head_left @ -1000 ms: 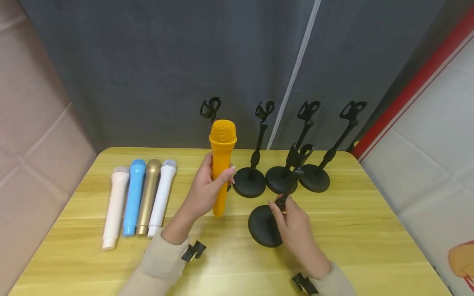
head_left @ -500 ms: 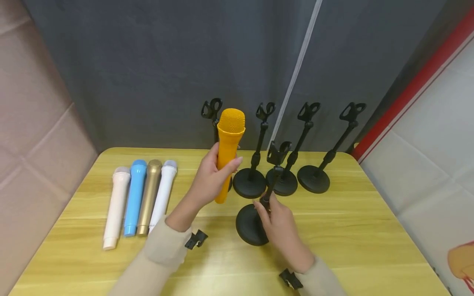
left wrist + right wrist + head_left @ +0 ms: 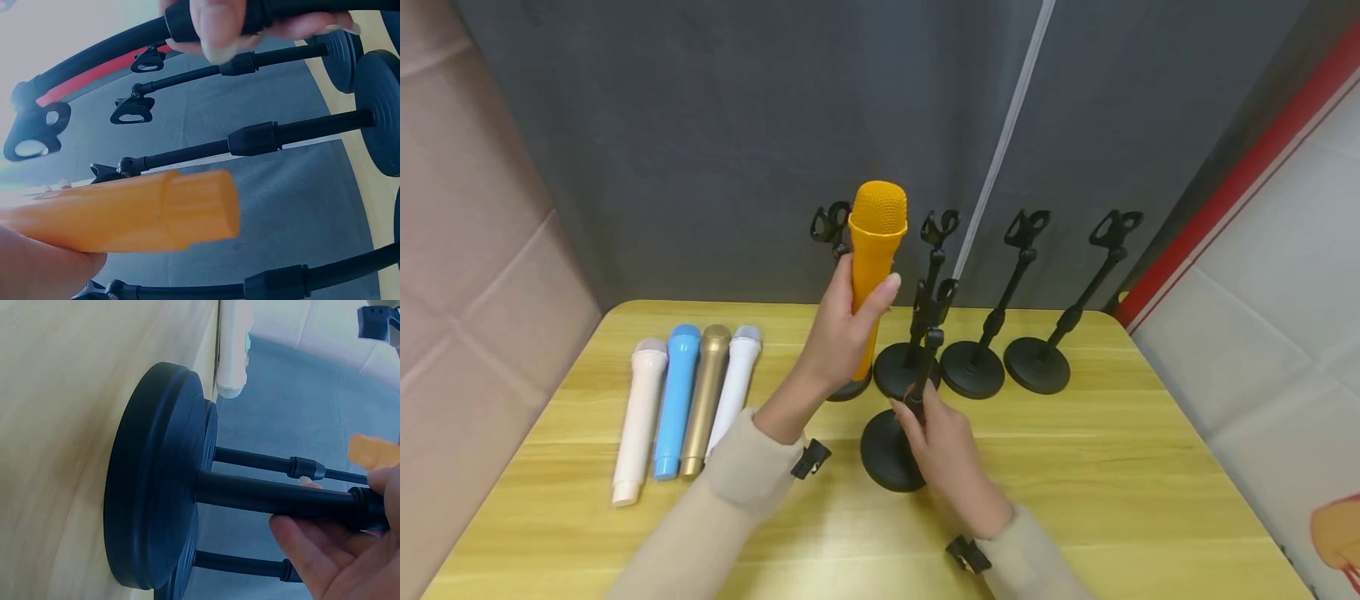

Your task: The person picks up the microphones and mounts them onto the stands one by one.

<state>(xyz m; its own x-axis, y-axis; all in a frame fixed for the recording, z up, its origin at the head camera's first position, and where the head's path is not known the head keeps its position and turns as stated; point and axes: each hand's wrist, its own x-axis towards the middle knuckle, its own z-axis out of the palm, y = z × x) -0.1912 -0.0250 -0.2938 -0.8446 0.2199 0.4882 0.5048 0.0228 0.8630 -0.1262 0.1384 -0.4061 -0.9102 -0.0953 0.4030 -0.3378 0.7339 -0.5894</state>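
Head view: grips the orange microphone [image 3: 871, 258] in the left hand [image 3: 835, 346], mesh head up, in the air over the tabletop [image 3: 1112, 467], between its middle and back edge. Grasps a black stand [image 3: 929, 354] by the pole in the right hand [image 3: 943, 442], clip end up, with the round base [image 3: 887, 454] nearer the front edge than the other bases. Has four more black stands [image 3: 973, 367] in a row toward the back edge, ending near the back right corner, partly hidden behind the orange microphone at the left end. Also has, side by side toward the left edge, a cream microphone [image 3: 635, 421], a blue microphone [image 3: 675, 400], a gold microphone [image 3: 704, 400] and a white microphone [image 3: 734, 383], this last partly covered by the left sleeve [image 3: 748, 475].

Left wrist view: shows the blurred lower end of the orange microphone, just below and apart from the held pole and the right hand's fingers.

Right wrist view: shows thumb and fingers around the pole, above the base; cannot tell about contact with the tabletop.
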